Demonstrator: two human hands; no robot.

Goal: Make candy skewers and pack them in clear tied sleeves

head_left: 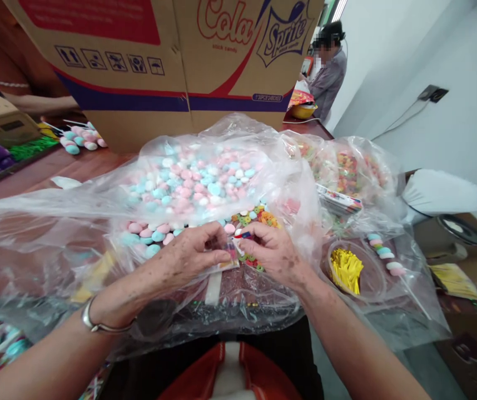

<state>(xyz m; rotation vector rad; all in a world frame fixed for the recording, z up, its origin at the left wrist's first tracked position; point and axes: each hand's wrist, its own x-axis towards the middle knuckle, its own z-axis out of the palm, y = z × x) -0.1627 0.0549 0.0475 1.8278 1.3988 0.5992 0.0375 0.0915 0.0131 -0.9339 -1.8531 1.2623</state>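
My left hand [205,247] is closed on a small clear printed packet [230,255], pinched between thumb and fingers. Right beside it, my right hand [269,250] pinches a small red-and-blue piece [243,235] at the packet's edge; its exact kind is too small to make out. Just beyond the hands lie pink, blue and white marshmallows [155,236] and ring-shaped gummy candies [263,215], on clear plastic sheeting. A large clear bag of marshmallows [197,178] rests behind them.
A tall cardboard carton [138,111] stands at the back. To the right are a round tub of gold twist ties [346,270], a marshmallow skewer [384,254], bagged gummies [349,172] and a narrow printed box [339,199]. Another person [330,72] is in the background.
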